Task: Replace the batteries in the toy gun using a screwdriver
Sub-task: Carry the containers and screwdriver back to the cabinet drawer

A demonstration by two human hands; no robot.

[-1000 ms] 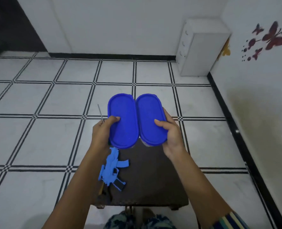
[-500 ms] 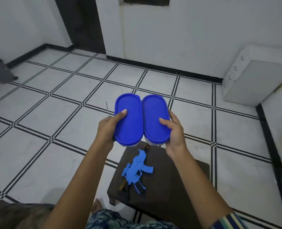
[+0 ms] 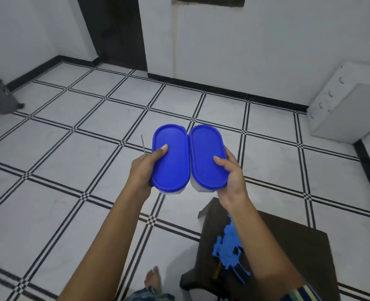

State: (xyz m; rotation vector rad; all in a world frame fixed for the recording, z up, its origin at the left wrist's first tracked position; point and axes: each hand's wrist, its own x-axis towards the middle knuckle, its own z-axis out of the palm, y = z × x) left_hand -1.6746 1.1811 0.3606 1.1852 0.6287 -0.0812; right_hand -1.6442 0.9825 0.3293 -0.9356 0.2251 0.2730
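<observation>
The left hand (image 3: 144, 170) is closed round the left box (image 3: 171, 157), with the thumb laid across the blue lid and the fingers hidden beneath. A screwdriver (image 3: 143, 144) is also trapped at that hand's outer side, and only its thin shaft is seen above the knuckles. The right hand (image 3: 231, 177) is closed in the same way round the right box (image 3: 208, 157), thumb on the lid. The boxes are held side by side, lids touching or nearly so, out over the floor (image 3: 71, 181). The toy gun (image 3: 227, 246) is found below and behind the right hand, partly covered by the right forearm, lying flat on the dark worktop (image 3: 288, 246). It is judged to be light, stiff, hollow plastic, with thin projecting parts that could snap if levered. It would best be taken by the thick middle of the body and pinned flat while a screw is turned. What the boxes contain cannot be told, as the lids are shut. A box would probably have to be set down before the screwdriver could be used freely.
</observation>
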